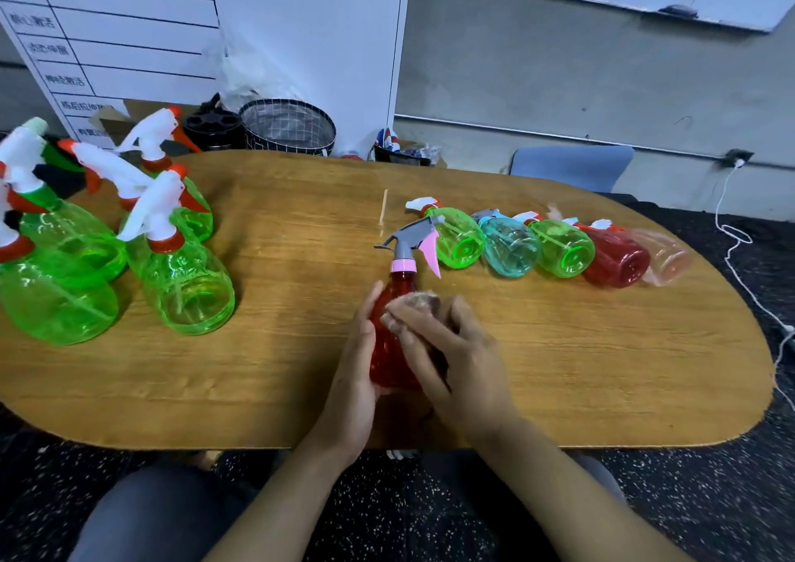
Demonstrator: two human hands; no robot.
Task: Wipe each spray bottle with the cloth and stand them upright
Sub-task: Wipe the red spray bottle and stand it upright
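A red spray bottle (pixel 389 338) with a grey head and pink collar is held over the wooden table (pixel 279 260), nozzle pointing away from me. My left hand (pixel 355 383) grips its left side. My right hand (pixel 451 351) presses a brownish cloth (pixel 423 301) against the bottle's right side, fingers curled over the cloth. Several green spray bottles (pixel 185 277) with white heads stand upright at the left. A row of bottles lies on its side at the right: green (pixel 460 239), teal (pixel 509 247), green (pixel 563 247), red (pixel 615 260) and pale pink (pixel 664 258).
A thin wooden stick (pixel 383 206) lies mid-table. Behind the table sit a grid-patterned fabric basket (pixel 288 125), a black holder (pixel 211 125) and a whiteboard (pixel 129 37). A blue chair (pixel 570 166) stands at the far right. A white cable (pixel 740 243) runs along the floor.
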